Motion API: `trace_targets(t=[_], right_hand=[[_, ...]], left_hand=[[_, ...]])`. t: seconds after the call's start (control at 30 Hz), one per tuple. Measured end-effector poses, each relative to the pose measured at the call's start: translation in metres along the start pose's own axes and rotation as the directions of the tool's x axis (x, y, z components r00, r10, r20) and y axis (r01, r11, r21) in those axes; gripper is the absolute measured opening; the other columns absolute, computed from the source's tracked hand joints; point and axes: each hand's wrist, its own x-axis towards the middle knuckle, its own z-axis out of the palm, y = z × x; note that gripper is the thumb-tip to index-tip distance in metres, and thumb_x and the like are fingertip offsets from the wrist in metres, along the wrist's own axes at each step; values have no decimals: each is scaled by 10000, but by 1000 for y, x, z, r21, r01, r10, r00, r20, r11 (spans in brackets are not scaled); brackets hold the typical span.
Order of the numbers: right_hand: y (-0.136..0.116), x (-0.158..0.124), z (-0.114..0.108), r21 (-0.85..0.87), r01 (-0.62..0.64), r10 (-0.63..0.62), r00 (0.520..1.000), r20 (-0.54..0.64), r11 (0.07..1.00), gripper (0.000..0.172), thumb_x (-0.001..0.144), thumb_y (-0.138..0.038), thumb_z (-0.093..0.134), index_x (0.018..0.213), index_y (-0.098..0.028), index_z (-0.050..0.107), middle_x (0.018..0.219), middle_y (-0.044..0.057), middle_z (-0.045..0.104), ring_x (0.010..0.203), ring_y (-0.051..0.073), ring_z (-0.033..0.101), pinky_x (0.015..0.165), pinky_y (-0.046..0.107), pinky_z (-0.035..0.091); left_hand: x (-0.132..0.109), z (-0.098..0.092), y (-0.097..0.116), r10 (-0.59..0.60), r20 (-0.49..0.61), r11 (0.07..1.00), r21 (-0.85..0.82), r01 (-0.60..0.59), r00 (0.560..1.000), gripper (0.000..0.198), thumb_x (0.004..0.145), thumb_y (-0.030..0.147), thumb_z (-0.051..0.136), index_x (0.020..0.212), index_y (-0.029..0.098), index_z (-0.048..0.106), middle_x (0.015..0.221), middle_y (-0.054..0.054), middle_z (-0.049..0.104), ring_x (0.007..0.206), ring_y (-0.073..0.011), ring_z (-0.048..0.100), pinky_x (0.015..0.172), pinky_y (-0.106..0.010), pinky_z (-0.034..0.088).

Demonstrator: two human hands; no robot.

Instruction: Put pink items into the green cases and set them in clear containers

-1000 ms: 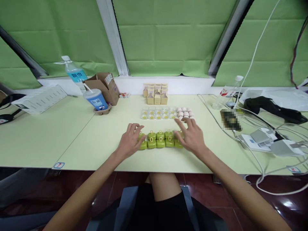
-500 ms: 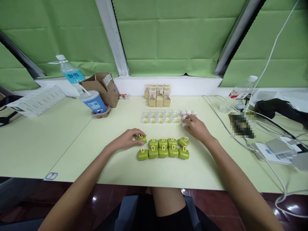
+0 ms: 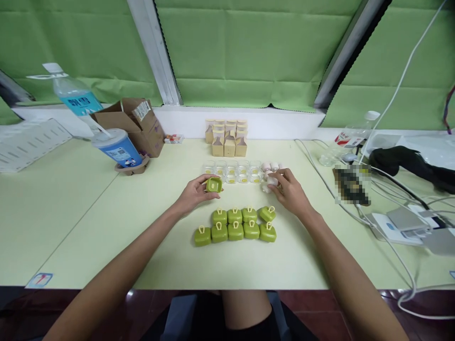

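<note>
My left hand grips a small green plastic case above the table, its hollow open side turned towards me. Pinched in the fingers of my right hand is a small whitish rounded piece, held beside a cluster of white round pieces. My fingers partly cover that cluster. Left of it stand clear plastic cups in two rows, with yellow spots in them. Nearer to me, several green cases with cream loops sit in two rows; the one at the back right is turned askew.
Small beige cardboard boxes stand by the wall. At left are a blue drink cup in a holder, a brown carton and a large bottle. To the right are white cables and a clear bottle.
My left hand has lifted the green case from the left of the back row and tipped its hollow side towards me. My right hand has picked up a whitish piece from the cluster.
</note>
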Motion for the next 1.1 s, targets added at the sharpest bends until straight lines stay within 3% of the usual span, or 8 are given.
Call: trace_targets(t=[0.23, 0.3, 0.37, 0.47, 0.6, 0.7, 0.9, 1.1], right_hand=[[-15, -2, -5, 194, -45, 70, 990, -124, 980, 321, 1070, -444, 581, 1296, -224, 642, 1280, 153, 713, 997, 279, 700, 917, 459, 615], [-27, -2, -4, 320, -43, 92, 986, -140, 947, 349, 1058, -492, 625, 1296, -240, 667, 1324, 151, 710, 1112, 292, 708, 979, 476, 623], [-43, 0, -3, 515, -37, 120, 985, -128, 856, 369, 1022, -515, 701, 1289, -262, 683, 1385, 136, 681, 1196, 288, 718, 1009, 473, 639], [-74, 8, -3, 754, -38, 147, 986, -78, 656, 405, 991, -481, 775, 1334, -293, 672, 1378, 94, 679, 1141, 240, 758, 1003, 450, 659], [-115, 21, -1, 808, 24, 24, 999, -47, 589, 370, 972, -421, 820, 1309, -290, 741, 1316, 90, 703, 1165, 223, 732, 1017, 436, 657], [-130, 24, 7, 846, 33, -33, 999, -18, 532, 328, 968, -407, 827, 1256, -263, 761, 1295, 87, 688, 1112, 211, 753, 1004, 435, 665], [-131, 18, 12, 742, 86, -92, 995, -33, 665, 252, 989, -380, 811, 1211, -265, 793, 1172, 84, 796, 1061, 230, 733, 863, 406, 651], [-131, 10, 14, 715, 147, -128, 988, -81, 683, 210, 1012, -345, 783, 1211, -278, 788, 1150, 59, 808, 978, 211, 740, 866, 406, 657]], left_hand=[[-7, 1, -10, 24, -129, 1000, 1, -24, 991, 671, 678, 333, 1026, 1217, 194, 652, 1169, -65, 733, 1044, -260, 801, 921, -407, 671], [-9, 3, -10, 55, -151, 998, 29, -51, 987, 689, 672, 359, 1027, 1226, 192, 652, 1161, -78, 753, 1035, -256, 795, 908, -408, 670], [-11, 7, -10, 106, -159, 993, 64, -97, 982, 677, 692, 389, 1015, 1236, 192, 663, 1180, -95, 768, 1036, -244, 780, 922, -417, 667], [-16, 14, -7, 202, -139, 973, 141, -183, 969, 624, 715, 408, 1003, 1221, 193, 708, 1221, -108, 770, 1075, -230, 757, 979, -404, 648], [-25, 25, 2, 328, -107, 924, 245, -294, 939, 571, 738, 400, 995, 1217, 196, 761, 1242, -117, 759, 1132, -235, 738, 1014, -377, 631], [-30, 30, 8, 410, -104, 882, 297, -365, 906, 543, 758, 386, 990, 1219, 198, 774, 1216, -115, 756, 1122, -231, 739, 973, -356, 638], [-38, 33, 9, 548, -25, 768, 412, -490, 836, 504, 763, 352, 995, 1204, 218, 791, 1145, -106, 783, 1063, -221, 747, 846, -322, 643], [-41, 38, 5, 598, 23, 697, 477, -535, 801, 502, 794, 409, 973, 1225, 234, 785, 1150, -110, 806, 1077, -236, 758, 869, -361, 652]])
